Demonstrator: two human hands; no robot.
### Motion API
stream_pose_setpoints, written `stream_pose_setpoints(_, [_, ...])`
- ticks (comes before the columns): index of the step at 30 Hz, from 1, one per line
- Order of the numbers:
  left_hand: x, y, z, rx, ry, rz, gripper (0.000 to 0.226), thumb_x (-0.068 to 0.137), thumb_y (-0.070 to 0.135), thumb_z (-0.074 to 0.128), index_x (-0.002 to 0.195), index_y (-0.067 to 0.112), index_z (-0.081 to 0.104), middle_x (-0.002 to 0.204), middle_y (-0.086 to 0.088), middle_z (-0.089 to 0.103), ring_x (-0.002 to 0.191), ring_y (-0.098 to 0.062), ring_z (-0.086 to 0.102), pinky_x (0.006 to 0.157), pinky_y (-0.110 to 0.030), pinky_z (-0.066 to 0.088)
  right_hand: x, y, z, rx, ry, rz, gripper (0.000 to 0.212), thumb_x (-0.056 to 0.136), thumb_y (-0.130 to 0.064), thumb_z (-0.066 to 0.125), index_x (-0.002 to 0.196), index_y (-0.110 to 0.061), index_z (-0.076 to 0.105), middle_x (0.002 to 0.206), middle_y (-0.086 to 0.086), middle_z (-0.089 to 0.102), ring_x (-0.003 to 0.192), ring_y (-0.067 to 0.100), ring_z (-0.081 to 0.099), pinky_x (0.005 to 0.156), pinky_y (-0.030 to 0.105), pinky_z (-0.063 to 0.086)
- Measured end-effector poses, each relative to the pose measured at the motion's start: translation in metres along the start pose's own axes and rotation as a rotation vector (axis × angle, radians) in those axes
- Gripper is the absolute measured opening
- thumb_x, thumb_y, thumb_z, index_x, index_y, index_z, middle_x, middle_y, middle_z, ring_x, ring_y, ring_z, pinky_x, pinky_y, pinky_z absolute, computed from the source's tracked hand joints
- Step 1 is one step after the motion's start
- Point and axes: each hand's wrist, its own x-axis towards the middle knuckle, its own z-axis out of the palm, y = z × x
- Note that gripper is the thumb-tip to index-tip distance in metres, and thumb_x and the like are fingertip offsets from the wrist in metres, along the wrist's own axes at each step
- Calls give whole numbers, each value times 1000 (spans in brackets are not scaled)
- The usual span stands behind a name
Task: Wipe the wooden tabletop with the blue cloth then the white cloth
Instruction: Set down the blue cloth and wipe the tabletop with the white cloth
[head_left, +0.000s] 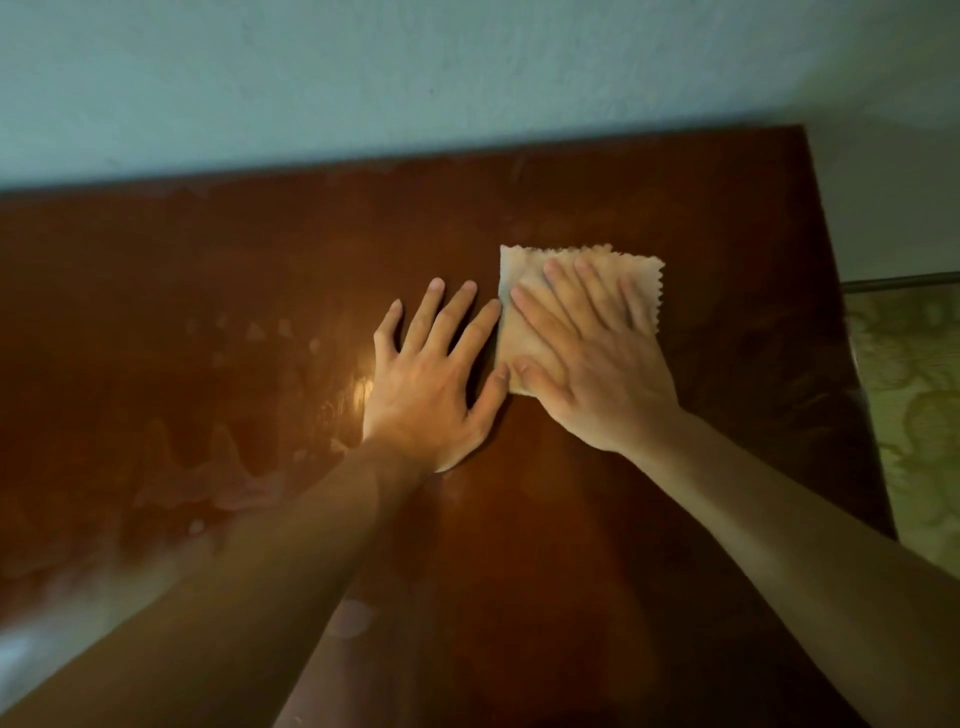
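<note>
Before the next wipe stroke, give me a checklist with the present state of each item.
1. White cloth lies flat on the wooden tabletop: ok.
2. Right hand presses the cloth with straight fingers: ok.
3. Left hand rests flat on the bare wood beside the cloth: ok.
4. Smears to the left of the hands wiped away: not ok, streaks show.
5. Blue cloth set aside: cannot tell, not in view.

The wooden tabletop (208, 322) lies bare to the left and near side. The wall (415, 78) closes off its far edge. Mid-table, both hands and the white cloth (524, 332) block passage.
</note>
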Motion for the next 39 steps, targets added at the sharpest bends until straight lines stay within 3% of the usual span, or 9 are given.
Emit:
stream_pose_setpoints(8, [0, 1, 1, 4, 22, -13, 59, 102, 51, 34, 153, 23, 40, 161, -4, 36, 154, -26, 21, 122, -56, 15, 95, 18, -18, -17, 21, 35, 69, 101, -57, 15, 164, -30, 14, 173, 4, 7, 160, 28, 2, 128, 52, 3])
stream_pose_setpoints(15, [-1, 0, 2, -1, 36, 13, 56, 99, 51, 38, 148, 24, 48, 161, -6, 37, 153, -29, 22, 121, -57, 15, 38, 16, -7, 31, 18, 42, 63, 105, -54, 15, 163, -30, 13, 173, 4, 7, 160, 27, 1, 127, 55, 5])
stream_pose_setpoints(22, [-1, -1, 3, 1, 47, 11, 57, 97, 52, 42, 148, 27, 47, 161, -4, 36, 153, -28, 22, 121, -58, 16, 81, 45, -21, -2, 22, 63, 66, 103, -55, 21, 164, -28, 18, 172, 5, 12, 159, 29, 5, 128, 53, 4])
stream_pose_setpoints(29, [-1, 0, 4, 7, 55, 10, 58, 97, 51, 43, 148, 26, 48, 161, -5, 37, 153, -29, 23, 120, -58, 17, 30, 18, -8, 33, 38, 118, 69, 102, -57, 21, 163, -26, 20, 172, 6, 14, 159, 29, 6, 127, 54, 5])
stream_pose_setpoints(39, [-1, 0, 3, 1, 39, 6, 59, 96, 52, 42, 149, 25, 47, 162, -5, 35, 153, -28, 22, 121, -58, 15, 51, 37, -14, 19, 30, 98, 72, 100, -59, 14, 164, -27, 16, 173, 5, 8, 160, 30, 1, 128, 55, 2])
